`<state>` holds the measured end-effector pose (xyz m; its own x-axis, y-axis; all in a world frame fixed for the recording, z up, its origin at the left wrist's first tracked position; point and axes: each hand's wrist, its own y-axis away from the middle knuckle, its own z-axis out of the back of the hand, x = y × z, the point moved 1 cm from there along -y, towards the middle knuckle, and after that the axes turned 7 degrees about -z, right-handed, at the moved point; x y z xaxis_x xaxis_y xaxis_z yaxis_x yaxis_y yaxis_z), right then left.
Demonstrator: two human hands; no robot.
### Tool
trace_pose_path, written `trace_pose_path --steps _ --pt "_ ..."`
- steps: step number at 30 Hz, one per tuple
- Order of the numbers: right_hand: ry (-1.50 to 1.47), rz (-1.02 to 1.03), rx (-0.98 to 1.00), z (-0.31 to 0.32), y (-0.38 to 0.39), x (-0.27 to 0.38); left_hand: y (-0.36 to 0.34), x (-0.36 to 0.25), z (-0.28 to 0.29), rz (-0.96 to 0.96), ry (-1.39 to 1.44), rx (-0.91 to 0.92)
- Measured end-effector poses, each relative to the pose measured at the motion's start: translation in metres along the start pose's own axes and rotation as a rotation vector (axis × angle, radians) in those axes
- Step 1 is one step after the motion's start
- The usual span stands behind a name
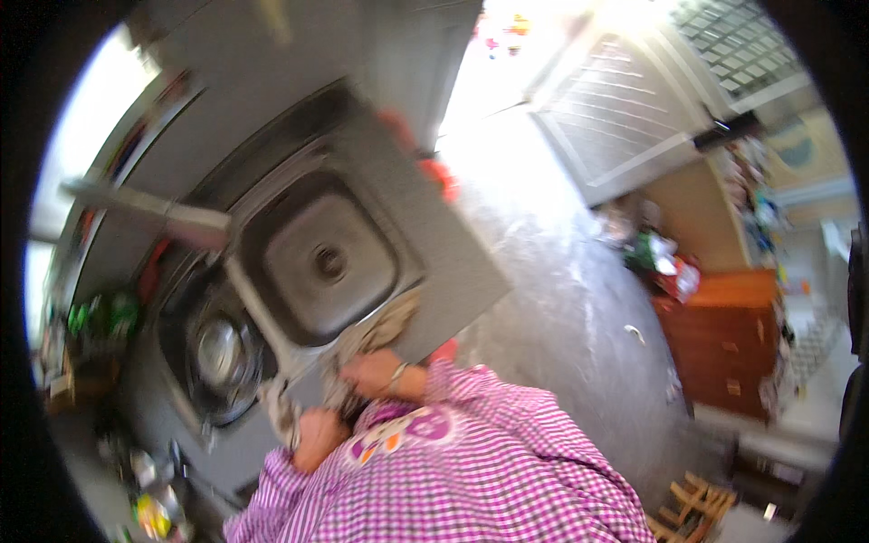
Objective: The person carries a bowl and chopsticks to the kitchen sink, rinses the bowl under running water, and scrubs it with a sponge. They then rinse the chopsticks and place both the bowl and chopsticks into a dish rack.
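A greyish-brown cloth (385, 328) drapes over the front rim of a steel double sink (281, 348), bunched up between my hands. My right hand (371, 373) is closed around its middle part, with a bracelet at the wrist. Lower and to the left, my left hand (321, 433) grips the other end of the cloth, close to my body. The right basin (312, 244) holds nothing but shows its drain in the middle. In the left basin sits a round shiny metal bowl (220, 351). Motion blurs the picture somewhat.
A faucet (154, 213) reaches over the sink from the left. Green bottles (104, 315) stand on the far-left counter. To the right are an open door (625, 118), a reddish-brown cabinet (724, 339) and a wooden stool (692, 509) on the grey floor.
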<state>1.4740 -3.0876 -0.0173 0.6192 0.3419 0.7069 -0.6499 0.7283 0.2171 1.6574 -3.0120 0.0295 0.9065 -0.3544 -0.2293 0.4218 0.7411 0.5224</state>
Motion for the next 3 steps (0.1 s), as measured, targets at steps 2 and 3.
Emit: trace_pose_path --steps 2,3 --pt "-0.069 0.014 0.185 -0.011 -0.011 0.005 0.003 0.012 0.015 0.087 -0.004 0.181" --pt "-0.121 0.031 0.229 -0.014 -0.011 0.006 -0.029 0.009 0.019 -0.012 -0.017 0.152"
